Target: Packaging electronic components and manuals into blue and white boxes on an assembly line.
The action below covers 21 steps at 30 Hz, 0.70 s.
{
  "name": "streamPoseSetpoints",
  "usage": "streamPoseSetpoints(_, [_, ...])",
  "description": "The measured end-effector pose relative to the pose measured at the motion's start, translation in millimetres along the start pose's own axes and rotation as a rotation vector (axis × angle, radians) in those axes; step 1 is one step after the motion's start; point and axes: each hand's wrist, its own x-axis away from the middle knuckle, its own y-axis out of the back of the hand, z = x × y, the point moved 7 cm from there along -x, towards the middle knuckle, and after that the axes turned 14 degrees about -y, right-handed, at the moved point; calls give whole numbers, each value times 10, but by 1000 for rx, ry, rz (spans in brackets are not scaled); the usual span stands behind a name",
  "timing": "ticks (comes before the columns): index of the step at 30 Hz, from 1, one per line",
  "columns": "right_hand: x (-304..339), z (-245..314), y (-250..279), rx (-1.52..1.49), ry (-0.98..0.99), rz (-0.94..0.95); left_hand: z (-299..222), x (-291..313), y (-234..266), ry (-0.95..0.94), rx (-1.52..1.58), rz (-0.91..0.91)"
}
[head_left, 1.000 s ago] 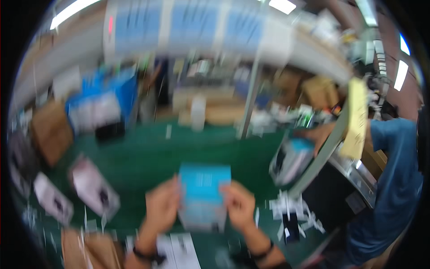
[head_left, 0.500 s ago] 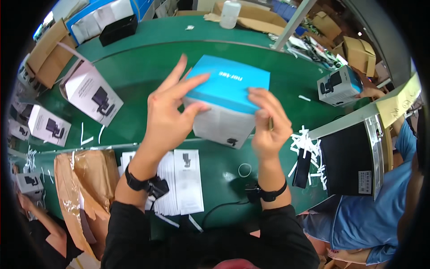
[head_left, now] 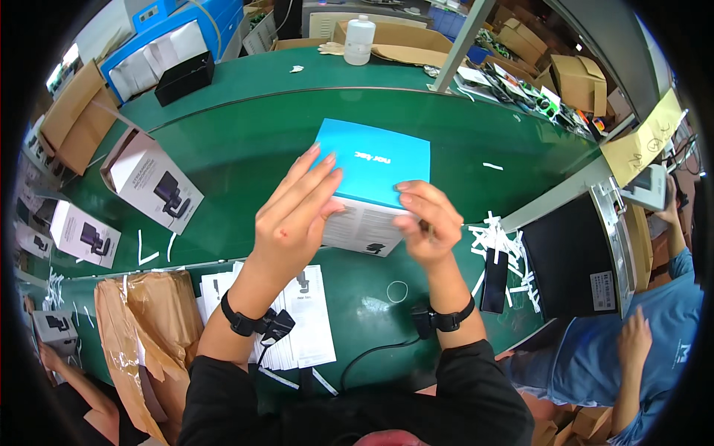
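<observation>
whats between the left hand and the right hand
The blue-topped white carton lies between the left hand and the right hand, with fingers of both touching it; the head view shows this.

Leaflets before box, bottle behind

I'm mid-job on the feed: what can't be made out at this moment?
All in the head view:
- Contents of the blue-topped box: hidden by its walls and top.
- Its near left corner: covered by the left hand.
- Its underside: hidden by the box itself.
- Part of the printed leaflets: behind the left forearm.
- Lower-left co-worker: cut off by the dark rim.
</observation>
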Motion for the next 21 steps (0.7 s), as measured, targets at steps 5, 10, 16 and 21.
streamPoseSetpoints(5, [-24, 50, 18, -11, -46, -32, 9, 9, -11, -39, -5, 3])
streamPoseSetpoints(10, [-83, -176, -119, -177, -154, -77, 21, 54, 12, -17, -90, -19])
streamPoseSetpoints(16, [-111, -217, -227, -209, -182, -112, 26, 136, 86, -7, -125, -54])
streamPoseSetpoints(21, [-150, -174, -258, -148, -151, -92, 92, 121, 93, 2, -103, -121])
